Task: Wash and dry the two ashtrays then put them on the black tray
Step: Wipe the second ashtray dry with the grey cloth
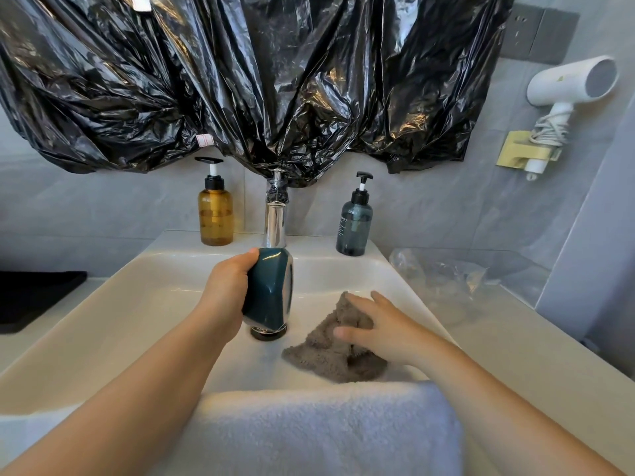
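Note:
My left hand grips a dark teal ashtray with a shiny metal rim, held on edge over the white sink, just below the chrome tap and above the drain plug. My right hand lies with fingers spread on a crumpled grey cloth in the basin's right side. The black tray sits on the counter at the far left. Only this one ashtray is in view.
A white towel hangs over the sink's front edge. An amber pump bottle and a blue-grey pump bottle flank the tap. Clear plastic wrap lies on the right counter. Black plastic sheeting covers the wall; a hair dryer hangs at right.

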{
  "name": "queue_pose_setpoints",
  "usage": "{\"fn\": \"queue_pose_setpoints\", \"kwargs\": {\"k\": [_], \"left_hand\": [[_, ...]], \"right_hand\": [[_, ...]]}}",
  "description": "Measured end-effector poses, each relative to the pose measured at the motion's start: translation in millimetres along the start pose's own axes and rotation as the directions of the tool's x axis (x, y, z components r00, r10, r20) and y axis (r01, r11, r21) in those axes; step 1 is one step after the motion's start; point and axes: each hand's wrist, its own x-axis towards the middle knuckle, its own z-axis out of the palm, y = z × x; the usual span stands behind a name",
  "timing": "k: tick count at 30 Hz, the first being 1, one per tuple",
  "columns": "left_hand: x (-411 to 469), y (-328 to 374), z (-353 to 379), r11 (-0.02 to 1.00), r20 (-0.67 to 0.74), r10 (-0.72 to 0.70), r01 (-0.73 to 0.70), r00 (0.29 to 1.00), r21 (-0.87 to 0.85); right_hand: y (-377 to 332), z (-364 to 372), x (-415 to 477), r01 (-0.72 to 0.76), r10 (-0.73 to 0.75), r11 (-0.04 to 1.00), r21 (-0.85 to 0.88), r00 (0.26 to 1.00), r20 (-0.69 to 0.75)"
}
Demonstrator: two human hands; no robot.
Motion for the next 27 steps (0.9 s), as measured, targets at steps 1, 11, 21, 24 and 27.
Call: {"fn": "queue_pose_setpoints", "kwargs": {"k": [1,11,21,24,27], "left_hand": [[1.1,-0.5,-0.4,1.000,-0.003,-0.002,0.002,1.000,0.012],[9.3,-3.8,0.1,0.997,-0.023,-0.046,0.048,0.999,0.059],[12.1,-5.1,0.8,0.996,-0.017,-0.054,0.055,0.998,0.068],[11.4,-5.8,0.9,0.996,-0.002,-0.045,0.045,0.999,0.083],[9.4,-6.0,2.4,0.993,-0.003,-0.031,0.031,1.000,0.111]], "right_hand": [[1.2,3.2,6.3,-0.012,0.013,1.000,-0.020,0.999,0.049],[-4.4,23.7,28.9,0.003,0.076,0.900,-0.435,0.983,0.164],[0.8,16.4,27.1,0.075,-0.067,0.981,-0.176,0.996,0.054],[5.5,9.7,23.9,0.092,-0.085,0.991,0.101,0.994,-0.067],[1.4,-2.1,13.0,0.122,-0.067,0.954,0.272,0.977,-0.203]]}}
